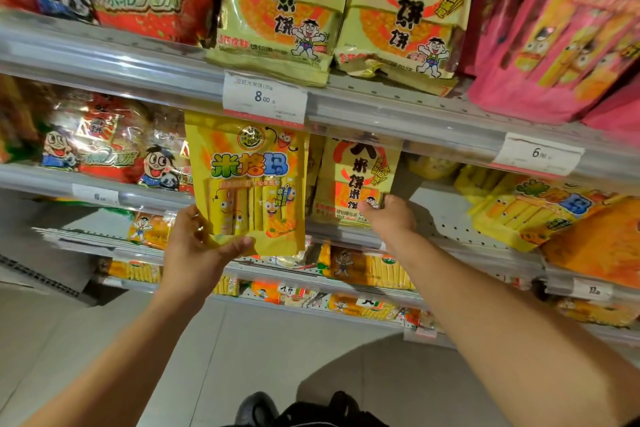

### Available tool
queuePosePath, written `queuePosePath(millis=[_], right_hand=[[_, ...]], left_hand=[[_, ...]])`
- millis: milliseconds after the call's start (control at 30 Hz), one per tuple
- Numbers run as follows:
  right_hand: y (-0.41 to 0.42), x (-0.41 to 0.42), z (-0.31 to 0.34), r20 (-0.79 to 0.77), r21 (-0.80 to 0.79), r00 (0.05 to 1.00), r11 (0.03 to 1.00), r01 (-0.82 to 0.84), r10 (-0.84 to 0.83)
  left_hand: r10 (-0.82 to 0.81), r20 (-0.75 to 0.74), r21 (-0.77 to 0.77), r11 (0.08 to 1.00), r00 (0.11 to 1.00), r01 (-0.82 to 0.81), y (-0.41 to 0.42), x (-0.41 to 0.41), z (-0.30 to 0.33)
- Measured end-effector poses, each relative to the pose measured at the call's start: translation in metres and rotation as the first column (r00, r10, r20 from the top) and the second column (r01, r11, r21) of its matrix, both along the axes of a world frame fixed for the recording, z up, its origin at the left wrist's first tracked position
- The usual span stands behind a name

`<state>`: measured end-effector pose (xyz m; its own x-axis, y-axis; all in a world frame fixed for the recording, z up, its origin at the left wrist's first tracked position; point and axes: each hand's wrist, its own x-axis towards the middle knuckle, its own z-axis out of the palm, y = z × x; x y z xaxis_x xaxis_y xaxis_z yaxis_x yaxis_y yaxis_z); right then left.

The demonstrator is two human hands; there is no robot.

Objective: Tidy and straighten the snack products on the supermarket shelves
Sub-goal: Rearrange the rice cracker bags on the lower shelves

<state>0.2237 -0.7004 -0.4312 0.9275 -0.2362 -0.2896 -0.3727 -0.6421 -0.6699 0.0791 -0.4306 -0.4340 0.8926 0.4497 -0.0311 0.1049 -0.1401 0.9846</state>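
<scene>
a yellow bag of rice-stick snacks [247, 180] was held upright in front of the middle shelf [346, 234], its top edge just under the white price tag [265, 97] on the rail of the shelf above. it was pinched at its lower left corner by the left hand [197, 246], thumb across the front, fingers behind. the bag was judged light and soft: thin glossy film, probably slippery, with brittle sticks inside that could be crushed by a hard squeeze. the sealed bottom strip or the side edges were judged the safest places to be gripped, not the middle over the sticks.

just to its right, a gold bag of rice crackers [356, 180] stood on the same shelf and was gripped at its lower edge by the right hand [388, 217], thumb on the front; the other fingers could not be seen. that bag looked a little firmer, yet equally fragile.

further right, more yellow rice-stick bags [526, 211] lay flat and tilted on the shelf, well apart from the held one. on the shelf above, larger gold cracker bags [280, 3] stood upright.
</scene>
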Motion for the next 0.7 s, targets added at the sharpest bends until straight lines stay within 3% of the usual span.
queuePosePath(millis=[167,300,467,700], right_hand=[[0.000,-0.018,0.014,0.114,-0.081,0.993,0.996,0.029,-0.019],[-0.015,-0.052,0.028,0.329,0.119,0.944,0.992,-0.044,0.002],[-0.041,-0.088,0.042,0.178,0.438,0.982,0.889,-0.135,0.062],[-0.099,-0.104,0.032,0.155,0.502,0.987,0.857,-0.113,0.040]], left_hand=[[-0.036,0.000,0.034,0.999,0.999,0.036,-0.013,0.007,0.006],[-0.089,-0.007,0.024,0.996,0.996,0.089,-0.034,0.015,0.011],[-0.243,-0.045,0.065,0.967,0.969,0.245,-0.081,0.028,0.010],[-0.383,-0.090,0.117,0.913,0.919,0.391,-0.158,0.040,0.012]])
